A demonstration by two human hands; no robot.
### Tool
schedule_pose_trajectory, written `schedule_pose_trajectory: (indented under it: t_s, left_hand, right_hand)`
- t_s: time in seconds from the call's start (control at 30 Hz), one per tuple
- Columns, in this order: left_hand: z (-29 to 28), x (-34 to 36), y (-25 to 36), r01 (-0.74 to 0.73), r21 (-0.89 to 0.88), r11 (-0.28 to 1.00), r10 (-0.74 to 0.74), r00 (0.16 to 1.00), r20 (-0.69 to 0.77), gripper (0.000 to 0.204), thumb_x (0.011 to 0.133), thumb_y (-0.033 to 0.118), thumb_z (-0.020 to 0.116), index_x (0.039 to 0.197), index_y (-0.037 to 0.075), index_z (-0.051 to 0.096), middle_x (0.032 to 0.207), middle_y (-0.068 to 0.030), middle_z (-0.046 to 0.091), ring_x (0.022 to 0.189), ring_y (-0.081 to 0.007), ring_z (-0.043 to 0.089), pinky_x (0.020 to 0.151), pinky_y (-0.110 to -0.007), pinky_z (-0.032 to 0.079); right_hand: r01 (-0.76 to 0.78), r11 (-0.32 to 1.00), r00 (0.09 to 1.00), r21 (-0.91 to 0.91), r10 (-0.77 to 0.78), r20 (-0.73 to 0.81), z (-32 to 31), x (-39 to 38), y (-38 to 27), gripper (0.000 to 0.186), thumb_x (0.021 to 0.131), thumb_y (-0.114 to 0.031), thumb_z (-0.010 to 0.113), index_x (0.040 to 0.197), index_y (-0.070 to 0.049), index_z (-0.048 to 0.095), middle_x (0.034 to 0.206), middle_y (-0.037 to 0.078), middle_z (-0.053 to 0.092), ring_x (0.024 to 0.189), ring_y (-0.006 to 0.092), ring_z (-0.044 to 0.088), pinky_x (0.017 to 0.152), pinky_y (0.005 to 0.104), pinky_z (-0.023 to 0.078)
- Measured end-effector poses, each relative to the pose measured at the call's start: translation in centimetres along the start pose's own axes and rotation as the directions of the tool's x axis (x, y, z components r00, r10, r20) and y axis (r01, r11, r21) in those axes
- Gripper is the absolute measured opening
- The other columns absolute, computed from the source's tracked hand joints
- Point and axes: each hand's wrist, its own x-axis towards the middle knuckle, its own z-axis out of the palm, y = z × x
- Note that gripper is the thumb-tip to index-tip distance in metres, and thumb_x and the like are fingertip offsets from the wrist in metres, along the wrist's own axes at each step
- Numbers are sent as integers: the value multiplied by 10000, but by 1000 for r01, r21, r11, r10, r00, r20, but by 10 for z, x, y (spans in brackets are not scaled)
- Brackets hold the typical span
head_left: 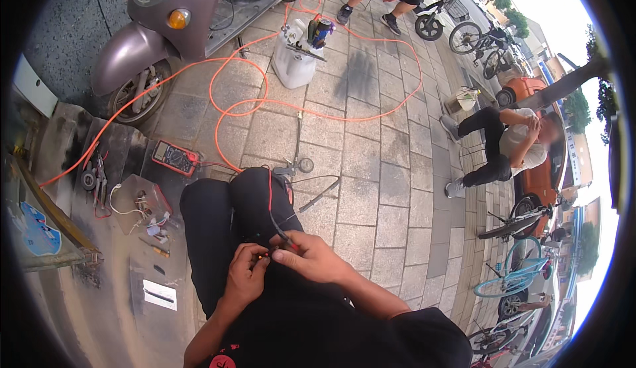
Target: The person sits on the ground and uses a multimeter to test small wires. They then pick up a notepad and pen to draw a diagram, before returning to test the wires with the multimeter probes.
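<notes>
Over my lap, my left hand point(246, 274) and my right hand point(310, 258) are close together with fingers bent inward. A red and black wire point(274, 219) hangs down over my knee into my right hand, whose thumb and fingers pinch it. My left hand is closed in a pinch on a small piece with red and yellow ends, too small to name. To the left of my knees lies a red-edged multimeter point(175, 157) with leads running off it. Beyond my right knee a dark round-ended tool point(304, 165) lies on the paving.
A grey-purple scooter point(165, 20) stands front left. An orange hose point(318, 115) loops across the paving around a white plastic jug point(295, 63) topped with tools. Pliers point(101, 186), a clear bag of connectors point(140, 199) and white paper point(159, 294) lie left. Two people sit nearby.
</notes>
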Motion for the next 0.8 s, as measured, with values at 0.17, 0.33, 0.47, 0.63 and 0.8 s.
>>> schedule_pose_trajectory:
  t_s: [0.17, 0.33, 0.47, 0.63, 0.8]
  left_hand:
    - [2, 1, -7, -28, 17, 999, 27, 999, 23, 142, 988, 16, 706, 1121, -17, 670, 1130, -106, 638, 855, -160, 686, 741, -288, 561]
    - [-2, 0, -10, -20, 46, 999, 19, 1000, 22, 144, 987, 2, 705, 1126, -18, 673, 1136, -118, 644, 857, -181, 720, 743, -295, 579]
    - [-1, -2, -13, -4, 27, 1000, 3, 1000, 15, 151, 985, -13, 695, 1135, -18, 676, 1139, -117, 646, 842, -173, 716, 739, -292, 574]
    - [1, -2, -11, -17, 26, 1000, 17, 1000, 17, 153, 983, -17, 696, 1134, -20, 676, 1141, -117, 647, 843, -173, 715, 739, -295, 574]
    - [5, 0, 2, -49, 50, 998, 48, 999, 9, 138, 982, -30, 688, 1119, -18, 681, 1117, -120, 658, 864, -177, 712, 755, -299, 573]
  right_hand:
    - [-9, 954, 996, -300, -17, -83, 7, 1, -7, 355, 959, -326, 810, 1136, -29, 729, 793, 94, 628, 708, 211, 602, 661, 383, 502]
    - [130, 930, 973, -344, -187, -136, 14, 3, -2, 310, 944, -296, 816, 1026, -14, 717, 770, 131, 636, 653, 274, 615, 607, 399, 495]
    - [148, 920, 965, -363, -215, -151, 15, 3, -1, 310, 933, -284, 823, 1007, -6, 709, 757, 144, 629, 631, 281, 622, 584, 399, 489]
    - [119, 915, 969, -385, -191, -155, 12, 2, -2, 302, 924, -277, 826, 980, -8, 701, 785, 161, 646, 670, 323, 650, 604, 421, 507]
    - [137, 911, 967, -390, -208, -145, 10, -1, -5, 269, 931, -255, 806, 938, -15, 686, 841, 181, 678, 752, 408, 693, 648, 463, 543]
